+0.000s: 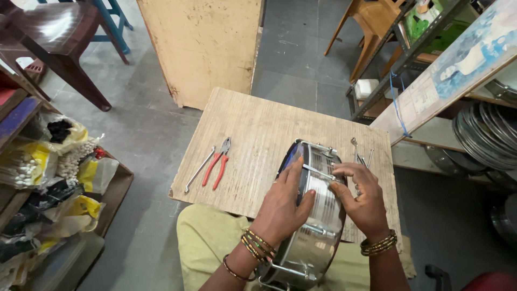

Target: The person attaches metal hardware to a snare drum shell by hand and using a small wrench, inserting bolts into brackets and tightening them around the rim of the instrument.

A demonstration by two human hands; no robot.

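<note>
Both hands work on a metal snare drum [315,215] that stands on its edge at the near side of the bench [258,129], its lower part resting against the person's lap. Left hand [281,207] lies flat over the drumhead side, fingers spread and thumb hooked across the chrome shell, steadying the drum. Right hand [365,202] is curled at the shell's upper right, thumb and forefinger pinched on a thin tension rod [319,172] that runs across the shell. Bangles sit on both wrists. Red-handled pliers [218,163] lie on the bench to the left of the drum, well apart from it, with a slim metal wrench [199,170] just beside them on their left. Several loose metal rods [360,154] lie on the bench just beyond the right hand, near the bench's right edge. On the floor at left stands a crate holding plastic bags [64,161]. At right, a metal rack [409,59] and stacked metal hoops [484,134] are visible.
</note>
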